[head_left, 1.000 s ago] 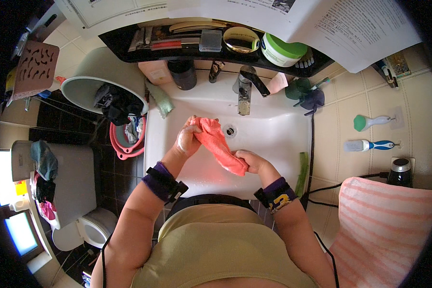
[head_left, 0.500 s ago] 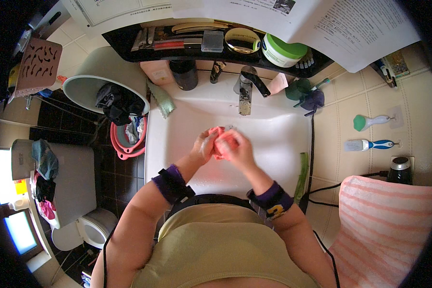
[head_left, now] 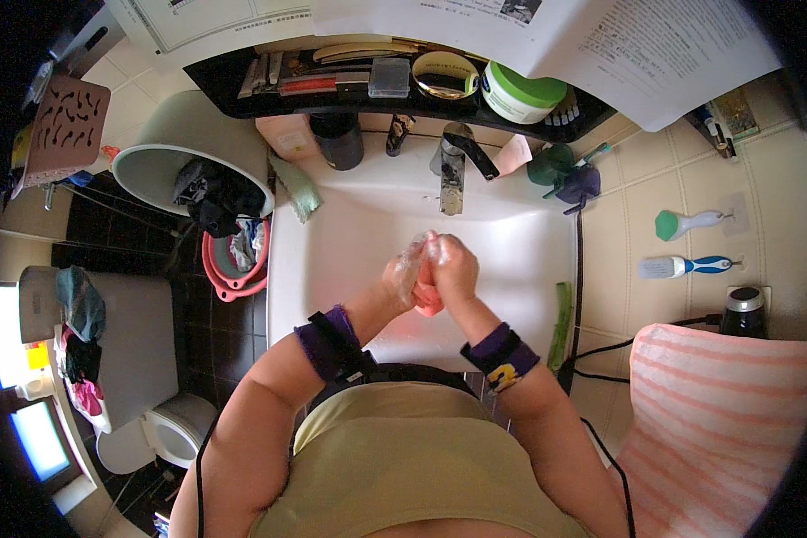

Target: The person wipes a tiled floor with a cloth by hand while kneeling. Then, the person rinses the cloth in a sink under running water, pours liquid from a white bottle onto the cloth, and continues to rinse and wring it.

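Over the white washbasin [head_left: 520, 247] my two hands press together, with suds on the fingers. My left hand [head_left: 402, 276] and my right hand [head_left: 455, 269] are both closed round a wet coral-pink cloth [head_left: 429, 301]. Only its lower end shows below the palms; the rest is hidden between the hands, so what kind of garment or cloth it is I cannot tell. Just beyond the hands stands the chrome tap [head_left: 453, 184], its black lever swung to the right. No stream of water can be made out.
A grey bucket [head_left: 139, 170] of dark clothes tilts at the basin's left, above a pink-rimmed basin [head_left: 215, 291]. Green cups [head_left: 551, 164] stand at the back right. A black shelf [head_left: 350, 108] with jars spans the back; a striped towel [head_left: 717, 412] hangs at right.
My hands have come together palm to palm round the coral cloth, which now pokes out below them rather than between and above. The view has shifted slightly.
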{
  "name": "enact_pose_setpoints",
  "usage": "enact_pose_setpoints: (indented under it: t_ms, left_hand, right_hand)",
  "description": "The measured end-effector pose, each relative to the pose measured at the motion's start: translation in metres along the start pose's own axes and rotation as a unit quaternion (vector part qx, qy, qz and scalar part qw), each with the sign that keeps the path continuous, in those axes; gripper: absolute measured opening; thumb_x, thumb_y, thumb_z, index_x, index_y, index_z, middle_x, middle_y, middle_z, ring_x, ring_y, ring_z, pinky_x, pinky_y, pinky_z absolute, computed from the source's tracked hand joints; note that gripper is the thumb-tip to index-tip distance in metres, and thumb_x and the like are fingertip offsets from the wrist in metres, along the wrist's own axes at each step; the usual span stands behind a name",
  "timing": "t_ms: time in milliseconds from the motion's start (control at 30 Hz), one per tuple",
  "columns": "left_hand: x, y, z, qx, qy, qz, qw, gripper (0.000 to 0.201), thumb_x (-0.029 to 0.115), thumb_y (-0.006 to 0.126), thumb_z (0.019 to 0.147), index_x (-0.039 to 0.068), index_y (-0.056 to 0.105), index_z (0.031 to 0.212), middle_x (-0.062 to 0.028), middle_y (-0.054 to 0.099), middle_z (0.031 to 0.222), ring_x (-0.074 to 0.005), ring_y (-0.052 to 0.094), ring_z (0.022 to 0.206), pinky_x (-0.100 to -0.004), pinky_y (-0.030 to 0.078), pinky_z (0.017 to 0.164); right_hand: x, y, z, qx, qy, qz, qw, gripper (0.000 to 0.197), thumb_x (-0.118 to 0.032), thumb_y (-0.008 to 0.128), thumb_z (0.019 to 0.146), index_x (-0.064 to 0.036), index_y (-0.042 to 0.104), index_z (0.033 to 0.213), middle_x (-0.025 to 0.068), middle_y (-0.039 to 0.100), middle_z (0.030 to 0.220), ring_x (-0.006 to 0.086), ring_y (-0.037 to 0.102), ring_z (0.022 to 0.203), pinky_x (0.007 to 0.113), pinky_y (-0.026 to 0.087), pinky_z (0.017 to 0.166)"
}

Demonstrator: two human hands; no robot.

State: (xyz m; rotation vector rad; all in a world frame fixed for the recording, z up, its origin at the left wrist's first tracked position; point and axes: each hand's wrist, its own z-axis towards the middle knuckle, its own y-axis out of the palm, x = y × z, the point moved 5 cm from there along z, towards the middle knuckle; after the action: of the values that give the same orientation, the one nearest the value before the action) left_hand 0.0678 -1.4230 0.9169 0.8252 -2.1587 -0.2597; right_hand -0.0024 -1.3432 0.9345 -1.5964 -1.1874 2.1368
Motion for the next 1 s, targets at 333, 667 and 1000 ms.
enact_pose_setpoints:
  t_ms: [333, 667, 1000]
  left_hand:
    - [-0.015, -0.027, 0.021, -0.037, 0.1, -0.089, 0.99, 0.039, 0.034, 0.058, 0.092, 0.004, 0.054, 0.116, -0.0135, 0.059, 0.111, -0.0257, 0.061, 0.1, -0.0433, 0.052, 0.083]
    - [-0.002, -0.109, 0.021, 0.075, 0.164, -0.161, 0.97, 0.019, 0.013, 0.038, 0.098, 0.007, 0.056, 0.1, -0.008, 0.06, 0.098, -0.0209, 0.061, 0.087, -0.0347, 0.054, 0.076]
    - [0.023, -0.066, 0.005, -0.003, 0.132, -0.106, 0.986, 0.02, 0.018, 0.043, 0.101, 0.005, 0.055, 0.113, -0.0079, 0.06, 0.106, -0.02, 0.061, 0.095, -0.0332, 0.053, 0.085]
  right_hand:
    - [0.034, 0.01, 0.009, -0.078, 0.087, 0.082, 0.99, 0.037, -0.034, 0.053, 0.097, -0.002, 0.062, 0.081, 0.0163, 0.063, 0.073, 0.0327, 0.058, 0.063, 0.04, 0.047, 0.061]
    - [0.086, -0.022, 0.022, -0.032, 0.273, 0.418, 0.866, 0.044, -0.046, 0.062, 0.091, -0.0024, 0.063, 0.086, -0.0012, 0.055, 0.079, 0.0093, 0.048, 0.074, 0.027, 0.043, 0.07]
    - [0.015, -0.018, 0.003, -0.28, -0.06, 0.25, 0.925, 0.049, -0.006, 0.072, 0.082, -0.0049, 0.056, 0.128, 0.0026, 0.063, 0.091, 0.0112, 0.058, 0.079, 0.026, 0.051, 0.074]
